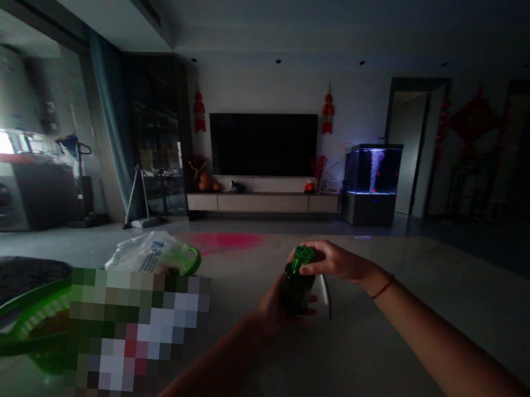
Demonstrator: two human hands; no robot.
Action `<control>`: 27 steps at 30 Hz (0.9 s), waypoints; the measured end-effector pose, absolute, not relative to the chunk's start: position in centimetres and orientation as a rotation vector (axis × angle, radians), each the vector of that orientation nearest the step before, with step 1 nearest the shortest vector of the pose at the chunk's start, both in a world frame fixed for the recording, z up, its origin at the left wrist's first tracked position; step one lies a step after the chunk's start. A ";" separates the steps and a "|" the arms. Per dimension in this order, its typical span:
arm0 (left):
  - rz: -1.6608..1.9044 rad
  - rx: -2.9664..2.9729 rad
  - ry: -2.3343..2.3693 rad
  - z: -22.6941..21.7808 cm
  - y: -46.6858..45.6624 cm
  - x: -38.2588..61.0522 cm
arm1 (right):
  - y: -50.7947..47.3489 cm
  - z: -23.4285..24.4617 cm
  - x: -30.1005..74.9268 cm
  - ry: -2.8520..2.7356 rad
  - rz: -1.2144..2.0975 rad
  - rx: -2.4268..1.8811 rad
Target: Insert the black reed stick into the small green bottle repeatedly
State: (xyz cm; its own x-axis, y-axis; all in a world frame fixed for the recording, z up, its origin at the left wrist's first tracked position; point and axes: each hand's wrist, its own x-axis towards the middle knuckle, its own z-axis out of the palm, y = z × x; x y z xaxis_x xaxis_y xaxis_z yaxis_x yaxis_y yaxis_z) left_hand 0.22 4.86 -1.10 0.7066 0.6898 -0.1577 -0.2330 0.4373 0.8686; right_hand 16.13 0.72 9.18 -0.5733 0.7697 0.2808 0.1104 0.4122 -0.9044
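Observation:
A small dark green bottle (296, 291) stands upright in my left hand (271, 307), whose fingers wrap round its lower body. Its top is a shiny, brighter green cap (302, 259). From the right side, my right hand (331, 260) grips that cap between thumb and fingers. Whether the cap sits fully on the bottle I cannot tell in this dim light. Just beyond the bottle, partly behind my hands, a thin white and black stick-like thing (325, 289) lies on the pale tabletop (373, 335).
At the left is a green plastic basket (10, 345), with a clear plastic bag (148, 250) near it; a blurred-out patch covers part of both. Farther off stand a low TV cabinet (264, 202), a wall television (262, 143) and a lit fish tank (372, 170).

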 end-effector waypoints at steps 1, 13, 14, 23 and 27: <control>0.609 0.959 0.526 -1.1 4.9 0.2 | 0.7 9.2 16.2 -1.970 1.191 -0.728; 0.881 0.981 0.785 -0.8 4.0 1.2 | 0.7 10.1 17.2 -2.206 0.621 -0.967; 0.965 0.963 0.822 -0.9 3.8 1.4 | 0.3 10.4 17.2 -2.231 0.519 -1.004; 1.306 0.867 0.929 -1.2 3.2 1.9 | -1.5 11.1 15.5 -2.219 0.168 -1.179; 1.254 0.844 0.933 -0.5 2.8 1.8 | -0.7 10.8 15.6 -2.192 0.130 -1.223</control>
State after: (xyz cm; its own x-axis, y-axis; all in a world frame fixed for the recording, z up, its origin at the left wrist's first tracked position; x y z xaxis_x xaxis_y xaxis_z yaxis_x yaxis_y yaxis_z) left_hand 1.79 2.85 -0.55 0.0680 0.9916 -0.1104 -0.3905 0.1282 0.9116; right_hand 15.65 -0.71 10.77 -0.3807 0.7981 0.4671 0.7371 0.5669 -0.3678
